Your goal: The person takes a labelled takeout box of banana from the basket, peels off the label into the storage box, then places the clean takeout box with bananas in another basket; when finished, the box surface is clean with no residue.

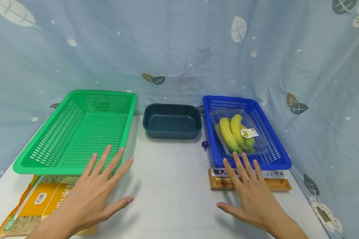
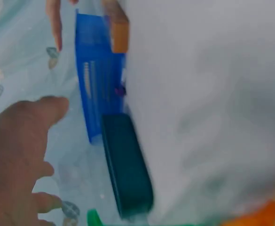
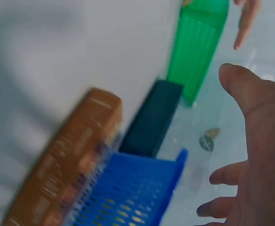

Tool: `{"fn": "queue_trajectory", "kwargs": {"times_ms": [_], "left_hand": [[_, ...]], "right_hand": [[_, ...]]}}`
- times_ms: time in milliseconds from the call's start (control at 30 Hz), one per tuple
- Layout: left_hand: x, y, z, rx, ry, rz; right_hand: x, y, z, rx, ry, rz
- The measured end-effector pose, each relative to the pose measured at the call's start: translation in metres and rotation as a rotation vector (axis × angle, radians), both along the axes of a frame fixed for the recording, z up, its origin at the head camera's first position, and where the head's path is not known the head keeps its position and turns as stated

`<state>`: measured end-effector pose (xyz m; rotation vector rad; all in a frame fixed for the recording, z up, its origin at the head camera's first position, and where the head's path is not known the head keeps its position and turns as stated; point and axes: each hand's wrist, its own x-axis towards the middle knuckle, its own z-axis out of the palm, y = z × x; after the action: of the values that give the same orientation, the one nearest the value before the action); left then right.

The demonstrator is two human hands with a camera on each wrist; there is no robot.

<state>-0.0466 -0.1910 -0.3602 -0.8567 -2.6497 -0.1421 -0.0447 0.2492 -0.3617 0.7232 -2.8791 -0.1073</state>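
My left hand (image 1: pixel 97 189), fingers spread, hovers over the front edge of the green basket (image 1: pixel 127 132) and a yellow food bag (image 1: pixel 33 202). The right hand (image 1: pixel 254 196) is spread too, held above a brown box (image 1: pixel 278 184) lettered "Crab Roe" in front of the blue basket (image 1: pixel 275 146). Neither hand holds anything. Inside the blue basket is a clear plastic pack of bananas (image 1: pixel 236 131) with a white label. A purple-wrapped lollipop (image 1: pixel 204 144) lies left of that basket. The dark teal tub (image 1: pixel 172 132) stands between the two baskets.
White table surface (image 1: pixel 173 186) spans the middle between the hands. A pale blue curtain (image 1: pixel 173 39) with leaf patterns hangs behind the baskets and down the right side. The green basket's front rim overlaps the yellow bag in the head view.
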Motion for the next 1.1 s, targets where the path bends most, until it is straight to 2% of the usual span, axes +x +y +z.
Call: {"fn": "queue_trajectory", "kwargs": {"times_ms": [233, 400, 567, 800, 1000, 1100], "left_hand": [[-0.018, 0.034, 0.010, 0.153, -0.101, -0.098], [-0.031, 0.061, 0.017, 0.290, -0.167, -0.153], [-0.047, 0.087, 0.021, 0.420, -0.249, -0.147], [-0.069, 0.121, 0.019, 0.689, -0.456, -0.154], [-0.084, 0.145, 0.013, 0.794, -0.624, -0.114], [-0.091, 0.155, 0.009, 0.828, -0.670, -0.101]], "right_hand": [[-0.021, 0.012, 0.025, -0.175, 0.010, -0.013], [-0.041, 0.022, 0.041, -0.240, -0.033, -0.069], [-0.064, 0.036, 0.051, -0.296, -0.090, -0.114], [-0.096, 0.058, 0.055, -0.339, -0.142, -0.192], [-0.120, 0.072, 0.058, -0.366, -0.153, -0.185], [-0.130, 0.076, 0.062, -0.369, -0.189, -0.207]]}}
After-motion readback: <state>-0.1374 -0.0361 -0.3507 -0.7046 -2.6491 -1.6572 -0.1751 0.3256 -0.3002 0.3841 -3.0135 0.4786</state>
